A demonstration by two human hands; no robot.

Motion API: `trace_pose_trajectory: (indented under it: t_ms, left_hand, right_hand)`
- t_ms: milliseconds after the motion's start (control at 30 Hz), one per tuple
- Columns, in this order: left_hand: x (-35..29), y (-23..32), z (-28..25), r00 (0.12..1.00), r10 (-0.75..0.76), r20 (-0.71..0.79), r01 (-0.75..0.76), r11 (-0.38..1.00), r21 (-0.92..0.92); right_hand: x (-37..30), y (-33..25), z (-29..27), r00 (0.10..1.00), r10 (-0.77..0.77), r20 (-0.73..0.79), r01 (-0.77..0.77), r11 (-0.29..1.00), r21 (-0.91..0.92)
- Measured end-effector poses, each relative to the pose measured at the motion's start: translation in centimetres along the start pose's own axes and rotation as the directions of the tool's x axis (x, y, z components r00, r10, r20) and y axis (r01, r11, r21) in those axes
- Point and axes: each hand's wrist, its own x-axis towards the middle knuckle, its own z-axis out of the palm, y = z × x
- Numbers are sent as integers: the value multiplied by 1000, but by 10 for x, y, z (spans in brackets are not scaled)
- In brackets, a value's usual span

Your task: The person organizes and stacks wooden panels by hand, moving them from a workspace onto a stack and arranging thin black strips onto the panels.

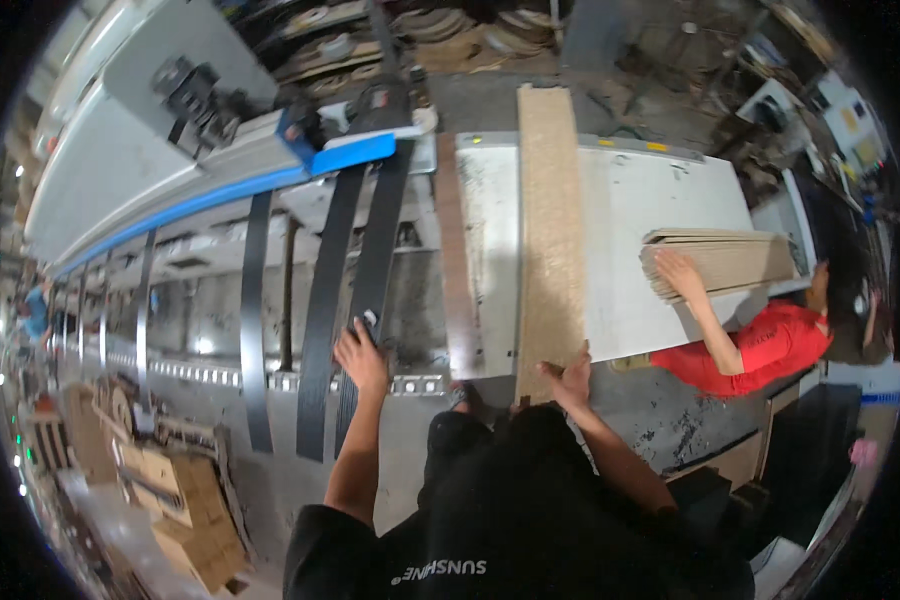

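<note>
A long beige wood-grain plank (pixel 550 220) lies lengthwise across the white table in front of me. My right hand (pixel 570 382) rests at the plank's near right corner, thumb and fingers spread apart. To the left, my left hand (pixel 362 360) reaches over the near part of a black strip (pixel 382 215), its fingers stretched out. Close beside those fingertips is a small dark thing (pixel 371 318) with a pale spot, too small to name. Another black strip (pixel 328 300) runs alongside. Between my hands lies a narrow brown strip (pixel 454 250).
A co-worker in a red shirt (pixel 750 350) lays a hand on a stack of beige planks (pixel 725 260) on the white table (pixel 660 210). Left stands a large white machine (pixel 120 150) with a blue rail (pixel 210 200). Cardboard boxes (pixel 180 500) sit at lower left.
</note>
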Motion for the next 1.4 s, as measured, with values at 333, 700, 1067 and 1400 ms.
trace_pose_trajectory:
  t_ms: [333,700,1067,1400]
  left_hand:
    - [78,142,29,961,156,227,18,786,-618]
    - [101,304,85,941,339,6,-273,767,-580]
    - [40,66,-9,989,-74,-128,75,997,0]
    - [16,15,5,1000,-28,4,28,997,66]
  right_hand:
    - [2,-8,-11,997,79,-4,-78,991,109]
    - [4,-11,-5,996,87,30,-89,992,85]
    - [1,-7,-9,994,97,52,-101,990,93]
    - [0,-8,-11,986,131,103,-138,988,68]
